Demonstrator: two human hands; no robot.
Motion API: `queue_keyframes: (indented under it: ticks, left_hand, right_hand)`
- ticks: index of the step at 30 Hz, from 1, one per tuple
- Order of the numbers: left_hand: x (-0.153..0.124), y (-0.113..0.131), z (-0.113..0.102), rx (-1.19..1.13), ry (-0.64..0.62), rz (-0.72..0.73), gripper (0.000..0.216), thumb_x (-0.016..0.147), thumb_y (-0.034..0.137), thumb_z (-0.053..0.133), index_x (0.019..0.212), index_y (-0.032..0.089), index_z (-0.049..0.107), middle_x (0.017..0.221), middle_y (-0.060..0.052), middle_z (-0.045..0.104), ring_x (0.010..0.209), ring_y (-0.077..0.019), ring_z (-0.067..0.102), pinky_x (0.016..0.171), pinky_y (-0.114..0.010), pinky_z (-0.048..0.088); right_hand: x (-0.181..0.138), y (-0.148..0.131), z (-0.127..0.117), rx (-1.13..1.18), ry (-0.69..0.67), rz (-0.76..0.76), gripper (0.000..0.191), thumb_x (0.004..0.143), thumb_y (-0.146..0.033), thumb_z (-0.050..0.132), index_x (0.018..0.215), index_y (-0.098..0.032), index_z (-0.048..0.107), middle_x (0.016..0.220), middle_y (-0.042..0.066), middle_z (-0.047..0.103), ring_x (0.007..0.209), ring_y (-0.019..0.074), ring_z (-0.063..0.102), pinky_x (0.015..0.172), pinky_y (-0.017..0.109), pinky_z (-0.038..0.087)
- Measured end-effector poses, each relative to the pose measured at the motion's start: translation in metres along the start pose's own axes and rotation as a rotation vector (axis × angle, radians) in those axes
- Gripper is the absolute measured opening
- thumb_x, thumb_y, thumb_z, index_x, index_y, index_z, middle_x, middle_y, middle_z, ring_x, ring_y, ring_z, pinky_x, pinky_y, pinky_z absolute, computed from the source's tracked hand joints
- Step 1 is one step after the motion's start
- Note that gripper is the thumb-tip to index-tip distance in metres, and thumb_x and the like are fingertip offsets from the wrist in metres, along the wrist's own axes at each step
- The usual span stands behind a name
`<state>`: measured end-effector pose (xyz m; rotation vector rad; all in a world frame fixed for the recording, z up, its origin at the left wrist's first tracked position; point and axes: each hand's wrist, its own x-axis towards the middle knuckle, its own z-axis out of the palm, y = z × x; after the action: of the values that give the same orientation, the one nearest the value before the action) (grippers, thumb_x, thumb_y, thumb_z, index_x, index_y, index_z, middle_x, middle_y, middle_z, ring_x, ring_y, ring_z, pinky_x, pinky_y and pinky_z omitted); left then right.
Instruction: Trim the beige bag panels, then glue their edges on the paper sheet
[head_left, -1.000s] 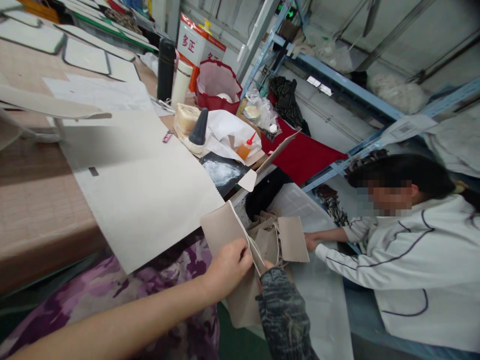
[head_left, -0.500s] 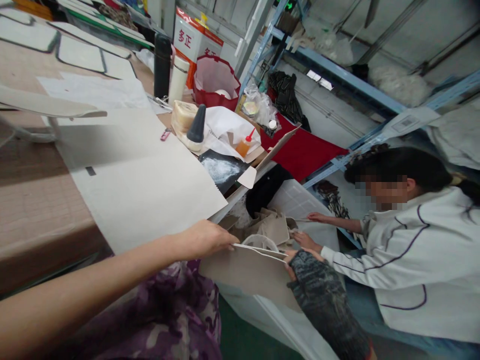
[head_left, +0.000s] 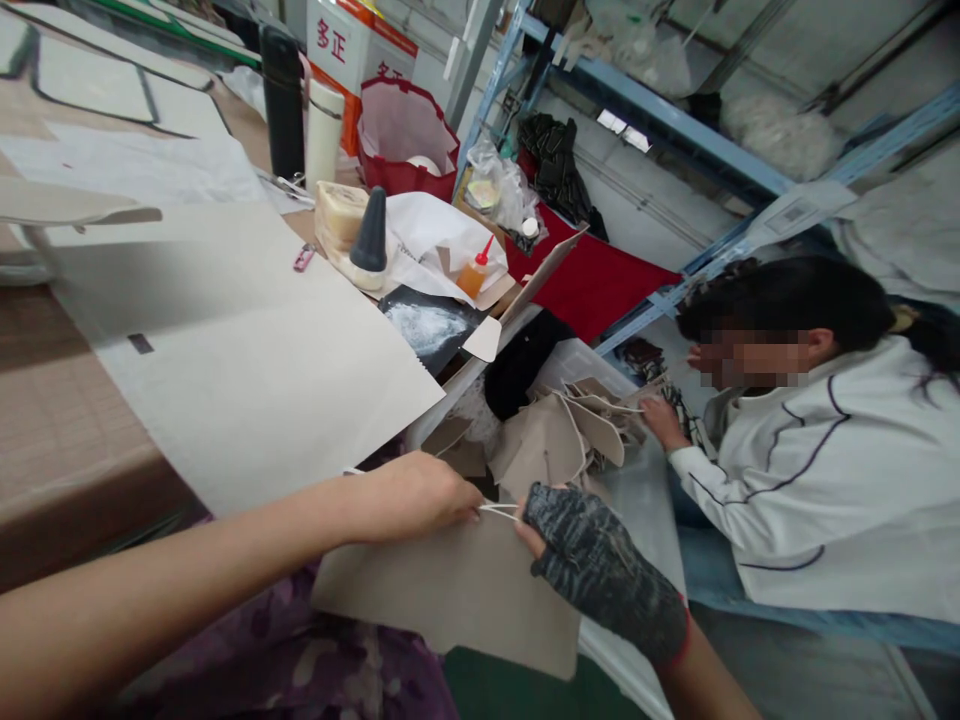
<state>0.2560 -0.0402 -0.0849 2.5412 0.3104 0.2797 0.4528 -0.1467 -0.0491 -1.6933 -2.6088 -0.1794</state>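
Centrally, the left hand [head_left: 420,495] and the gloved right hand [head_left: 581,550] each pinch, fingers closed, the top edge of a beige panel [head_left: 457,595], which hangs just below the tabletop [head_left: 67,420] edge, over the lap. It appears light, thin and semi-stiff, likely to flex; the upper edge, beside the thin white strip [head_left: 496,510], offers the surest hold. Beyond lie a pile of similar pieces [head_left: 559,445], a co-worker's hand [head_left: 664,420] and a large beige sheet [head_left: 247,370].

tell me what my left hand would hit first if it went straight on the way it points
Probably the gloved right hand: the left hand points right along the cord both pinch, above the beige panel. Depth is unclear.
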Motion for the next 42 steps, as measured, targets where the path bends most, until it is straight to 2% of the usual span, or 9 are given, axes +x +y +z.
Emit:
queue_keyframes:
  ticks: [6, 10, 12, 16, 21, 27, 32, 38, 42]
  left_hand:
    - [-0.016, -0.012, -0.002, -0.26, -0.093, -0.074, 0.016, 0.081, 0.021, 0.053, 0.072, 0.021, 0.067, 0.068, -0.001, 0.065, 0.063, -0.0141, 0.055, 0.059, -0.021, 0.036]
    - [-0.025, -0.023, 0.009, -0.305, -0.138, -0.139, 0.021, 0.083, 0.023, 0.05, 0.069, 0.019, 0.065, 0.06, 0.001, 0.058, 0.054, -0.0114, 0.047, 0.054, -0.02, 0.033]
    - [-0.028, -0.027, 0.013, -0.365, -0.144, -0.139, 0.023, 0.084, 0.023, 0.048, 0.069, 0.017, 0.065, 0.059, 0.001, 0.056, 0.053, -0.0104, 0.046, 0.053, -0.019, 0.032]
    - [-0.028, -0.034, 0.015, -0.413, -0.142, -0.127, 0.026, 0.084, 0.026, 0.046, 0.068, 0.016, 0.064, 0.057, 0.001, 0.053, 0.052, -0.0099, 0.043, 0.052, -0.018, 0.032]
    - [-0.026, -0.036, 0.019, -0.413, -0.149, -0.142, 0.025, 0.083, 0.027, 0.049, 0.066, 0.018, 0.064, 0.056, 0.001, 0.052, 0.052, -0.0105, 0.044, 0.052, -0.019, 0.033]
    - [-0.028, -0.027, 0.018, -0.278, -0.106, -0.154, 0.019, 0.081, 0.016, 0.049, 0.08, 0.02, 0.068, 0.07, 0.0, 0.065, 0.062, -0.0121, 0.055, 0.059, -0.017, 0.036]
    - [-0.03, -0.021, 0.017, -0.011, -0.157, -0.295, 0.017, 0.081, 0.021, 0.052, 0.084, 0.02, 0.069, 0.071, -0.004, 0.068, 0.065, -0.018, 0.061, 0.056, -0.022, 0.038]
    - [-0.029, -0.013, 0.027, 0.196, -0.134, -0.234, 0.022, 0.082, 0.023, 0.05, 0.07, 0.017, 0.067, 0.06, -0.007, 0.065, 0.056, -0.021, 0.062, 0.051, -0.025, 0.039]
    - [-0.031, -0.006, 0.017, 0.233, -0.174, -0.242, 0.021, 0.084, 0.023, 0.05, 0.075, 0.017, 0.068, 0.062, -0.008, 0.067, 0.058, -0.0215, 0.063, 0.049, -0.024, 0.039]
  right_hand:
    - [0.01, -0.004, 0.008, 0.405, -0.238, -0.039, 0.031, 0.091, -0.029, 0.034, 0.089, -0.019, 0.063, 0.082, 0.005, 0.066, 0.078, 0.018, 0.06, 0.072, 0.03, 0.047]
    - [0.007, -0.007, 0.015, 0.614, -0.201, 0.091, 0.04, 0.084, -0.024, 0.045, 0.123, -0.021, 0.049, 0.098, 0.003, 0.066, 0.086, 0.0155, 0.06, 0.078, 0.026, 0.047]
    - [0.002, -0.007, 0.022, 0.564, -0.148, 0.141, 0.046, 0.081, -0.023, 0.049, 0.127, -0.018, 0.046, 0.099, 0.005, 0.066, 0.087, 0.0175, 0.06, 0.078, 0.029, 0.047]
    - [-0.007, -0.009, 0.041, 0.366, -0.033, 0.078, 0.026, 0.083, -0.03, 0.049, 0.102, -0.017, 0.061, 0.091, 0.008, 0.066, 0.086, 0.0231, 0.06, 0.079, 0.039, 0.047]
    - [-0.002, -0.021, 0.052, 0.37, 0.088, 0.104, 0.025, 0.088, -0.033, 0.044, 0.093, -0.016, 0.062, 0.084, 0.008, 0.066, 0.083, 0.0222, 0.062, 0.075, 0.035, 0.048]
    - [0.009, -0.037, 0.05, 0.392, -0.062, 0.326, 0.023, 0.086, -0.033, 0.045, 0.083, -0.018, 0.061, 0.079, 0.011, 0.065, 0.077, 0.0249, 0.061, 0.072, 0.037, 0.047]
    - [0.007, -0.036, 0.052, 0.454, -0.053, 0.411, 0.019, 0.083, -0.033, 0.046, 0.079, -0.019, 0.058, 0.077, 0.009, 0.065, 0.075, 0.0242, 0.061, 0.071, 0.036, 0.047]
    - [0.01, -0.047, 0.056, 0.424, -0.088, 0.275, 0.024, 0.088, -0.031, 0.038, 0.086, -0.019, 0.059, 0.082, 0.01, 0.065, 0.079, 0.024, 0.06, 0.075, 0.037, 0.047]
    - [0.006, -0.054, 0.056, 0.299, -0.017, 0.212, 0.027, 0.09, -0.03, 0.035, 0.082, -0.02, 0.059, 0.076, 0.01, 0.063, 0.075, 0.0245, 0.06, 0.071, 0.037, 0.048]
